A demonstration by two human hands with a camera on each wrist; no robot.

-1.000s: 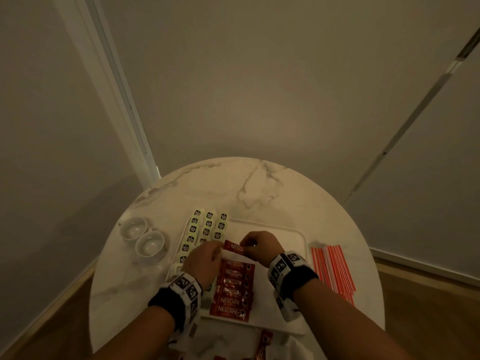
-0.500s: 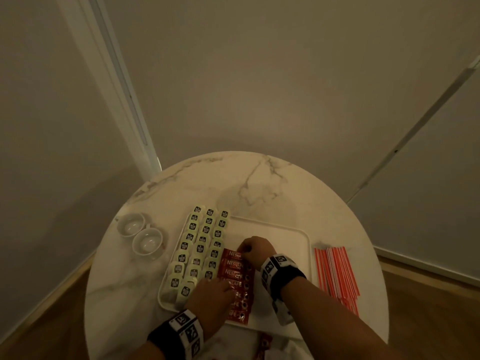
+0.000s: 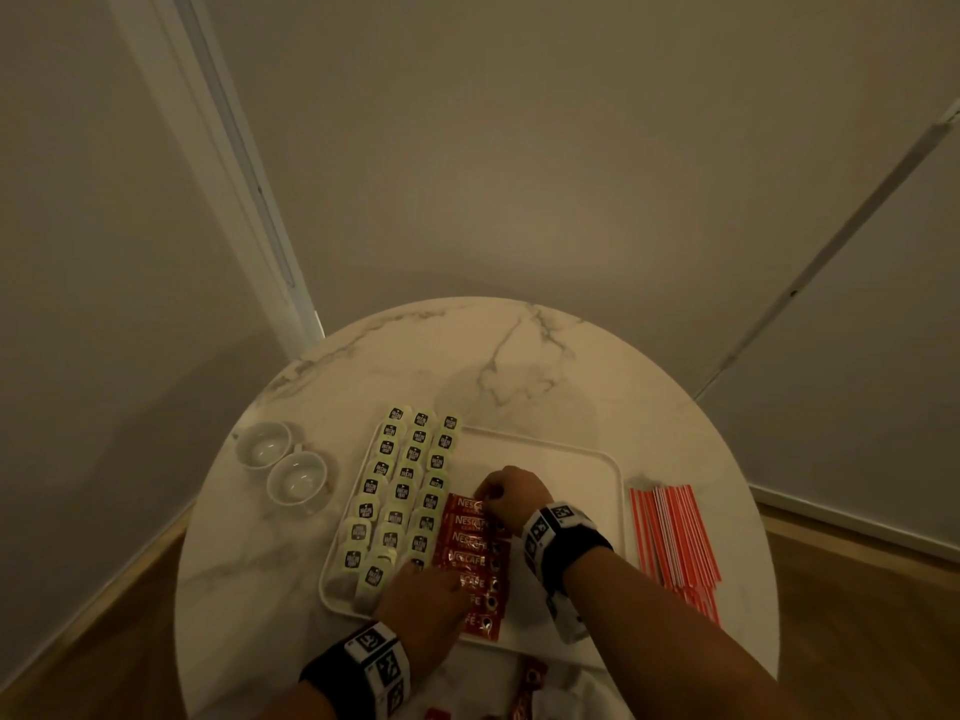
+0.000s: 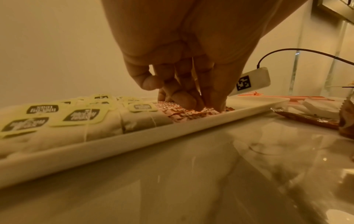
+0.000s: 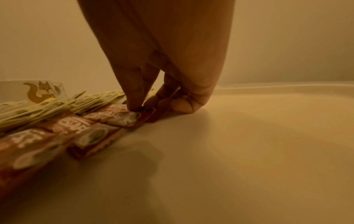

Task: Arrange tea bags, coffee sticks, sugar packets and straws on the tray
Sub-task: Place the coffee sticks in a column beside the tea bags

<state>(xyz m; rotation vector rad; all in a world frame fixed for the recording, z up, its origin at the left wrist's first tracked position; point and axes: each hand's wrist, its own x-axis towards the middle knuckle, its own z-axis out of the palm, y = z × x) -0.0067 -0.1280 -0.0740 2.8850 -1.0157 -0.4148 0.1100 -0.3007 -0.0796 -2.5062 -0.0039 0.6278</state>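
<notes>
A: We see a white rectangular plastic tray (image 3: pixel 597 454) on the round white marble tabletop (image 3: pixel 519 366). Along the tray's left part lie three rows of pale tea bags with yellow-green paper tags (image 3: pixel 405 491), and just right of them a column of red coffee sticks (image 3: pixel 470 558) lies crosswise, each overlapping the next.

B: We find our right hand (image 3: pixel 514 493) at the far end of that column. Its fingers (image 5: pixel 134 97) are bent down, thumb and forefinger closed on the end of the topmost red stick (image 5: pixel 122 116), while the curled outer fingers touch the tray floor beside it.

A: Our left hand (image 3: pixel 426 610) is at the tray's near edge, over the lower sticks. In the left wrist view its fingers (image 4: pixel 185 100) point down, close together and nearly straight, tips pressing on the red wrappers; they grip nothing.

B: Right of the tray, on the tabletop and apart from it, lies a bundle of red-and-white striped straws (image 3: pixel 675 543). Left of the tray stand two small white ceramic cups (image 3: pixel 280 462), touching each other.

A: Near the tray's near edge, outside it, we make out more brown-red sticks (image 4: pixel 304 119) and some flat white packets (image 4: pixel 321 106) on the tabletop.
</notes>
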